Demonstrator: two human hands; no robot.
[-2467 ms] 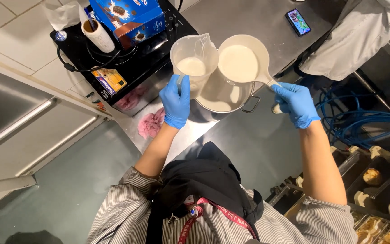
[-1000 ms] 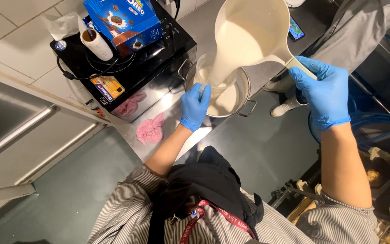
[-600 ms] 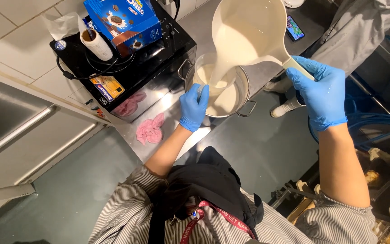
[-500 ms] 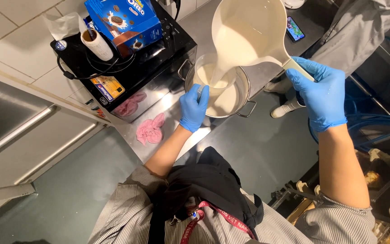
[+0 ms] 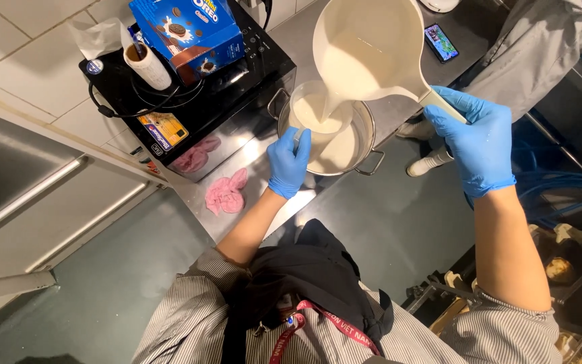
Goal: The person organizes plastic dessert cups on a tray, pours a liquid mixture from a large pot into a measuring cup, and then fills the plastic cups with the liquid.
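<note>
Both hands grasp vessels above the steel pot [image 5: 362, 145]: right hand [image 5: 474, 140] tips a white jug [image 5: 365, 50], left hand [image 5: 289, 162] grips a clear cup [image 5: 314, 111] receiving milk.

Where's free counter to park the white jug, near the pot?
Bare steel behind the pot, up to the phone. A narrow strip between pink cloth and pot, near the left hand. Crowded: the black appliance carries a box and cup.

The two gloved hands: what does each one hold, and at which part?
The right hand holds the tilted white jug by its handle. The left hand holds the clear measuring cup by its handle, over the steel pot.
</note>
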